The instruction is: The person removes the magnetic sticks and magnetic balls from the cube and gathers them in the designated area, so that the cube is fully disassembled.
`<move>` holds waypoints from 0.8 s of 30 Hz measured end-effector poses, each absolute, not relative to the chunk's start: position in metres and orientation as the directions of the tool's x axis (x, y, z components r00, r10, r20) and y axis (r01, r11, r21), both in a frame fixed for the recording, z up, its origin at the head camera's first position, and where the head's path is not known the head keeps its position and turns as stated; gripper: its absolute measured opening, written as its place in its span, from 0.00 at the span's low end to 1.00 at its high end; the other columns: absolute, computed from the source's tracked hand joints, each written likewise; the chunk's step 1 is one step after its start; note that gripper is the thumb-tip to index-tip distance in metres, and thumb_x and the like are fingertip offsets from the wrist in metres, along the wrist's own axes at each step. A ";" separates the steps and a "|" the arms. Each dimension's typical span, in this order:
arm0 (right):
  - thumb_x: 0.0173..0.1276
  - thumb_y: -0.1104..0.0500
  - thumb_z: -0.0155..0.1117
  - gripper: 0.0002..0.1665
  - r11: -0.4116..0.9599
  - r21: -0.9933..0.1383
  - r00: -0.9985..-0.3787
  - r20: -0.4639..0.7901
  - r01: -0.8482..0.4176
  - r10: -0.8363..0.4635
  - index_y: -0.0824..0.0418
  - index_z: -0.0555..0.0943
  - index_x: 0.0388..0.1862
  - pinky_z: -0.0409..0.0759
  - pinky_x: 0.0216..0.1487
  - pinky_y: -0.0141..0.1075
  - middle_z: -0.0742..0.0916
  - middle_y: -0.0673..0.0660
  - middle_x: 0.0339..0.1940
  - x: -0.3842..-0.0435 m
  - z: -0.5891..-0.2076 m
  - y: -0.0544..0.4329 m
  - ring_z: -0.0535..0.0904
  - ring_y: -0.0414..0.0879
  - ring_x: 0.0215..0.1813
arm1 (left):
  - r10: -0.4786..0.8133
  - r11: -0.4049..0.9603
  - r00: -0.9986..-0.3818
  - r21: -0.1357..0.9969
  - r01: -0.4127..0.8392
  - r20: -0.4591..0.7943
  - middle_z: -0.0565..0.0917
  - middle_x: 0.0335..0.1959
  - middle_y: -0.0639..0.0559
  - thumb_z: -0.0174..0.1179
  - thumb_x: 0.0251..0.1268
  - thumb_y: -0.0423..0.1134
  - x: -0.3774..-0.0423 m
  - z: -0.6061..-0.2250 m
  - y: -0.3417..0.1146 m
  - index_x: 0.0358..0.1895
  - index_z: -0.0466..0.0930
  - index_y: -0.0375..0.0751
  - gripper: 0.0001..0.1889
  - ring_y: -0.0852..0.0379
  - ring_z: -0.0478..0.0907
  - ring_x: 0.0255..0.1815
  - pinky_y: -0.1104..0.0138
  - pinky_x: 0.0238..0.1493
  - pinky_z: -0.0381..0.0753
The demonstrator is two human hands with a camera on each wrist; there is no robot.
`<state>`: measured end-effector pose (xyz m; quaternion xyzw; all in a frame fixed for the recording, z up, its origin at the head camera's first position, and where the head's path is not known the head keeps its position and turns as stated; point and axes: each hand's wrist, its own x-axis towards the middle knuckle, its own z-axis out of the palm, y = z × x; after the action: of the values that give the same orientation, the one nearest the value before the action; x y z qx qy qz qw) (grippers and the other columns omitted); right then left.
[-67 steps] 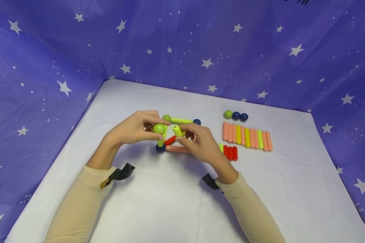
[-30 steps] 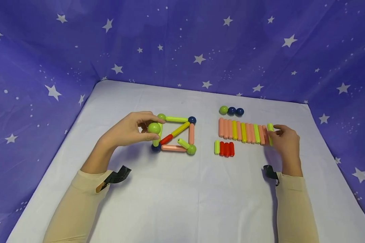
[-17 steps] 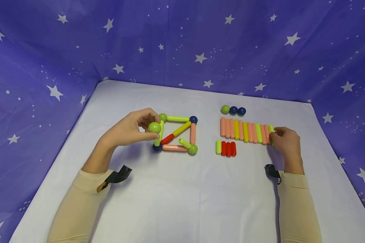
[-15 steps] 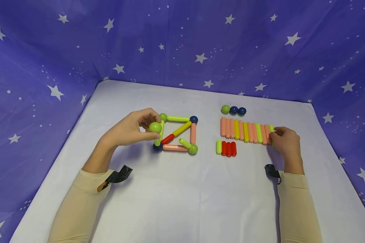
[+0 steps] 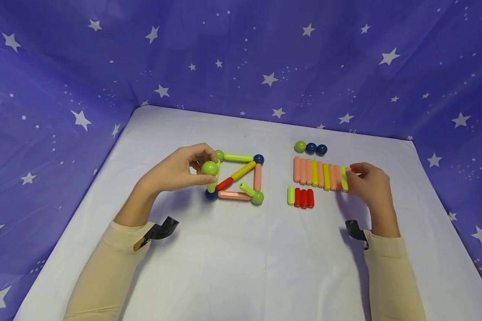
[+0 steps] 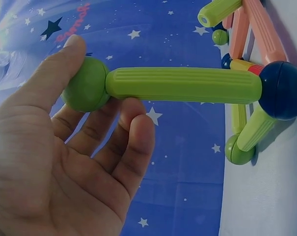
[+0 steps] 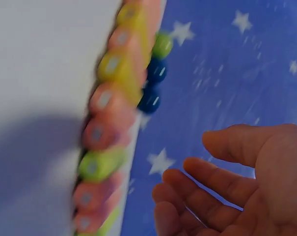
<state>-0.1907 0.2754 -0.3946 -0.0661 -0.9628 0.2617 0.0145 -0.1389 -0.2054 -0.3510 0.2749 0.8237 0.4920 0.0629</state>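
My left hand (image 5: 176, 171) pinches a light green ball (image 5: 210, 168) between thumb and fingers. The ball tops an upright light green magnetic stick (image 6: 185, 84), whose lower end sits on a dark blue ball (image 6: 283, 90). That blue ball is one corner of a flat square of sticks and balls, with a red stick (image 5: 225, 184) and a yellow stick (image 5: 243, 171) across it. From the near right corner ball (image 5: 257, 197), another green stick (image 5: 247, 189) leans up. My right hand (image 5: 371, 185) hovers, fingers loose and holding nothing, at the right end of a stick row (image 5: 308, 172), partly hiding it.
Behind the row stand a green ball (image 5: 300, 146) and two dark blue balls (image 5: 322, 150). Before it lie a short green stick (image 5: 291, 195) and several short red sticks (image 5: 304, 198). A purple star-printed cloth (image 5: 241, 53) rises behind the white table (image 5: 233, 258).
My right hand has carried a green stick from the square to the row's right end, set it down and let go, then shifted slightly left. The left hand keeps its pinch on the ball.
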 end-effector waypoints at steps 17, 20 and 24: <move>0.67 0.57 0.66 0.18 0.706 -0.504 -0.852 0.132 -0.498 -0.506 0.61 0.82 0.55 0.78 0.40 0.43 0.85 0.56 0.47 -0.155 -0.392 0.122 0.79 0.50 0.42 | 0.519 0.362 -0.845 0.861 0.357 0.132 0.78 0.39 0.47 0.70 0.56 0.30 -0.129 -0.334 -0.202 0.48 0.74 0.38 0.18 0.47 0.75 0.41 0.53 0.45 0.78; 0.66 0.58 0.67 0.18 0.652 -0.502 -0.796 0.131 -0.568 -0.592 0.61 0.82 0.53 0.77 0.39 0.40 0.85 0.54 0.45 -0.152 -0.394 0.101 0.79 0.49 0.42 | 0.520 0.357 -0.843 0.862 0.360 0.137 0.79 0.40 0.47 0.70 0.56 0.31 -0.129 -0.335 -0.202 0.48 0.74 0.37 0.18 0.47 0.75 0.41 0.53 0.45 0.78; 0.64 0.58 0.69 0.17 0.617 -0.491 -0.750 0.120 -0.615 -0.651 0.60 0.82 0.51 0.75 0.35 0.35 0.82 0.51 0.37 -0.149 -0.395 0.078 0.76 0.46 0.36 | 0.517 0.357 -0.843 0.857 0.371 0.150 0.79 0.40 0.48 0.70 0.56 0.31 -0.129 -0.334 -0.203 0.48 0.74 0.37 0.18 0.48 0.76 0.41 0.54 0.44 0.79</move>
<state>-0.1493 0.0777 -0.3947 0.3521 -0.8986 0.2595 -0.0347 -0.1285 -0.2033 -0.3343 0.2708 0.8203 0.4984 0.0733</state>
